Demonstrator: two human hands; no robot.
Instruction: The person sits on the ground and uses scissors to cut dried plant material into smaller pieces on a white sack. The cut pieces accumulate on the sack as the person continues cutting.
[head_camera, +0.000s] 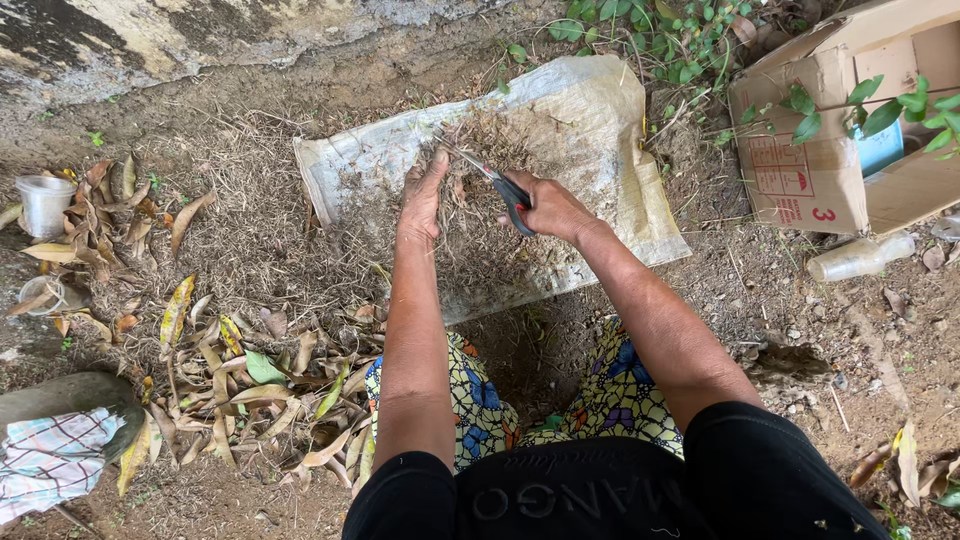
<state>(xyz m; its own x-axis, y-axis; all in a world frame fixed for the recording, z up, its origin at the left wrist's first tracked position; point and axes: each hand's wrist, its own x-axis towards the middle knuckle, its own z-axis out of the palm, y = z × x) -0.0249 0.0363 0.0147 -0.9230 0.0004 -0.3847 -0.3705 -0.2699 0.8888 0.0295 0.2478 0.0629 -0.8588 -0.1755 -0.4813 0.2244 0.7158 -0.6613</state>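
A pale woven sack (620, 160) lies flat on the dirt with a heap of dry brown grass (480, 190) on it. My right hand (555, 207) grips black-handled scissors (497, 183), blades pointing up-left into the grass. My left hand (423, 197) rests on the heap just left of the blades, fingers closed around a tuft of dry grass. Both forearms reach out over my knees, which are covered by patterned cloth (480, 400).
An open cardboard box (815, 150) stands at the right with a clear plastic bottle (860, 258) in front of it. Two plastic cups (45, 205) sit at the left among fallen dry leaves (230, 350). A checked cloth (50, 460) lies lower left. Green plants (670, 35) grow at the top.
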